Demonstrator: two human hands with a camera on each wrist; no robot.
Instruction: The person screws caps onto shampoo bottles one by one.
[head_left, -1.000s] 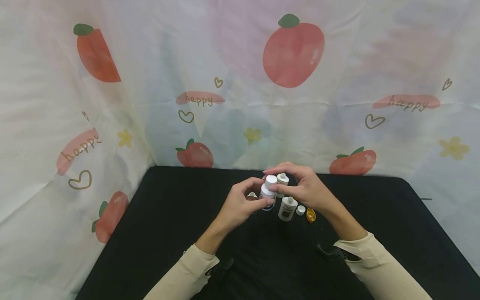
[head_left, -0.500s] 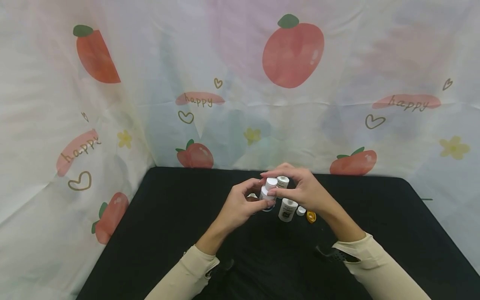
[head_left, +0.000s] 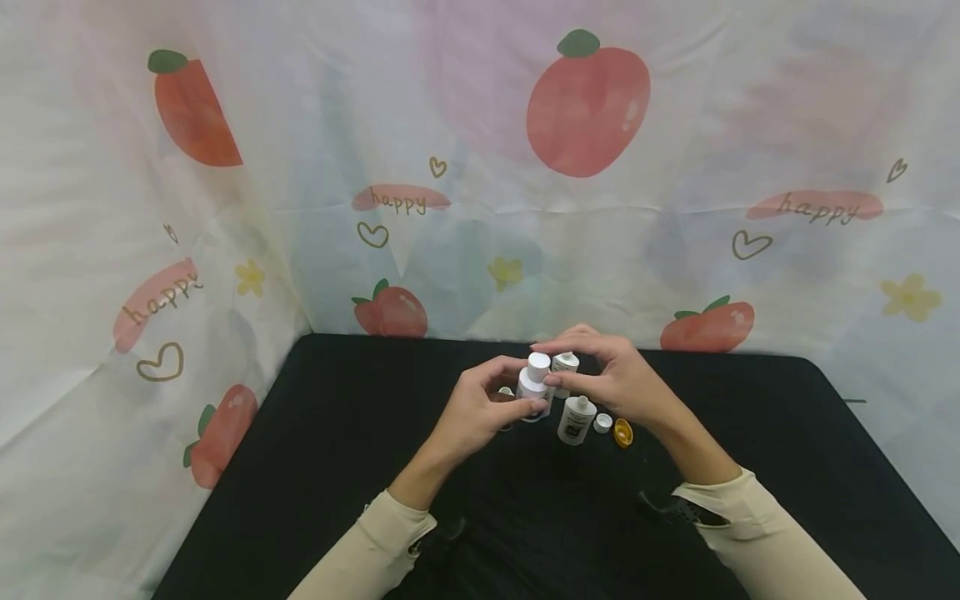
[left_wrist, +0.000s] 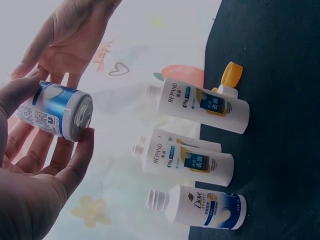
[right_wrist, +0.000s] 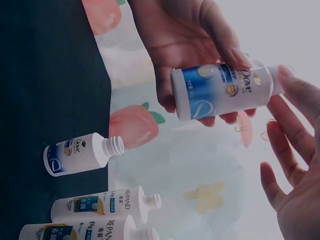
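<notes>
My left hand [head_left: 476, 404] grips a white and blue Dove bottle [right_wrist: 225, 92] above the table, thumb on one side and fingers on the other. It tilts a little, with its white cap [head_left: 538, 363] at the top. At that cap is my right hand [head_left: 618, 379], its thumb and index finger pinching around it while the remaining fingers spread loosely in the right wrist view. Below stand two white REPAND bottles [left_wrist: 205, 105] without caps. Another Dove bottle [left_wrist: 205, 207], also capless, stands partly hidden behind my left hand in the head view.
A loose white cap [head_left: 602, 422] and an orange cap [head_left: 622, 433] lie right of the front REPAND bottle. Everything rests on a black table [head_left: 360, 417]. A fruit-patterned cloth [head_left: 480, 167] hangs behind its far edge and along the left.
My right thumb and fingers have shifted slightly around the cap, dipping and then rising again. The held bottle has moved slightly with them. Bottles and loose caps on the table stay put.
</notes>
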